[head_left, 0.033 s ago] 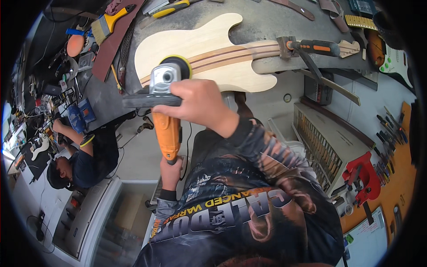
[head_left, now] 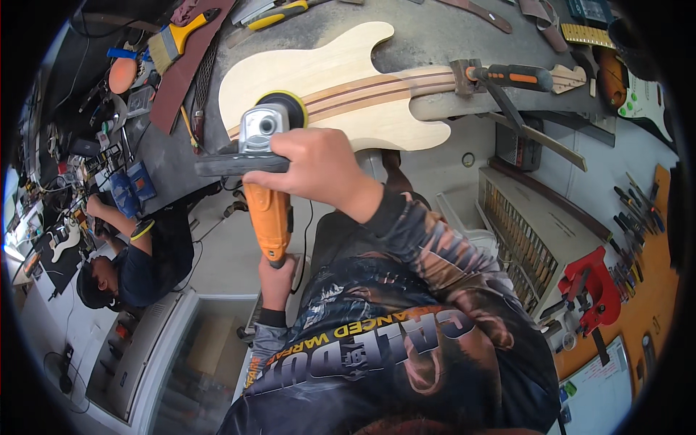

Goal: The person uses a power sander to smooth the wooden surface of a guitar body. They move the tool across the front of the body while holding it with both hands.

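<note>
An orange polisher-type sander with a silver head rests its yellow-rimmed round pad against the pale wooden guitar body. My right hand is wrapped round the black side handle. Lower down, my left hand is closed round the rear end of the sander; some of its fingers are hidden. Darker and lighter wood stripes run along the guitar's middle into its neck. Over the neck sits a clamp with a black-and-orange handle.
The grey workbench bears a wide paintbrush and other hand tools. A second person works at the left. A sunburst guitar is at the far right, with a red clamp lower down. A power cord hangs beside the sander.
The sander and my right hand have shifted slightly left across the guitar body. My left hand has moved a little left with it. Both hands keep their hold.
</note>
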Tool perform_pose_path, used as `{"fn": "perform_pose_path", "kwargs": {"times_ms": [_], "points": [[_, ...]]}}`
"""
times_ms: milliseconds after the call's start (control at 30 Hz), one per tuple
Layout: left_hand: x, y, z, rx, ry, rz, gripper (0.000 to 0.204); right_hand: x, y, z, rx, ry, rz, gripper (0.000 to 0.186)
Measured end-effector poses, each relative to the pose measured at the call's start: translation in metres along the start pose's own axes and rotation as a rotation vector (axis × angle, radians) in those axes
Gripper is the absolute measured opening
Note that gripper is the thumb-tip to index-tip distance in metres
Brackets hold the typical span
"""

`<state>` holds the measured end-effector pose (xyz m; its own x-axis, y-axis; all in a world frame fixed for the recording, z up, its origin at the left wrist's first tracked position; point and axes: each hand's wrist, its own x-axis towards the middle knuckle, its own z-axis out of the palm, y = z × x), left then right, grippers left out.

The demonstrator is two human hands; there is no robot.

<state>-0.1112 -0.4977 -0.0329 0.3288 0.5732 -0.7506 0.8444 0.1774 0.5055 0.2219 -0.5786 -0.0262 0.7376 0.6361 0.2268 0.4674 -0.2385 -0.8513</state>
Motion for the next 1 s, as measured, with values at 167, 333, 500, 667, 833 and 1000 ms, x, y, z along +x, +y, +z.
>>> {"fn": "perform_pose_path", "kwargs": {"times_ms": [167,333,500,667,833,1000], "points": [[0.011,0.026,0.003,0.053,-0.011,0.028,0.017,0.002,0.012,-0.010,0.012,0.056,0.001,0.059],[0.014,0.040,0.029,0.178,-0.093,0.082,0.030,-0.024,0.035,-0.072,-0.048,0.045,0.123,0.056],[0.008,0.077,0.059,0.314,-0.210,0.341,0.048,-0.061,0.051,-0.134,-0.034,0.137,0.212,0.050],[0.006,0.084,0.061,0.324,-0.217,0.349,0.051,-0.055,0.052,-0.135,-0.096,0.066,0.268,0.048],[0.006,0.050,0.030,0.261,-0.141,0.247,0.051,-0.028,0.024,-0.081,-0.024,0.044,0.150,0.051],[0.000,0.005,0.006,0.101,-0.018,0.107,0.035,-0.009,0.008,-0.013,-0.043,-0.026,0.017,0.059]]}}
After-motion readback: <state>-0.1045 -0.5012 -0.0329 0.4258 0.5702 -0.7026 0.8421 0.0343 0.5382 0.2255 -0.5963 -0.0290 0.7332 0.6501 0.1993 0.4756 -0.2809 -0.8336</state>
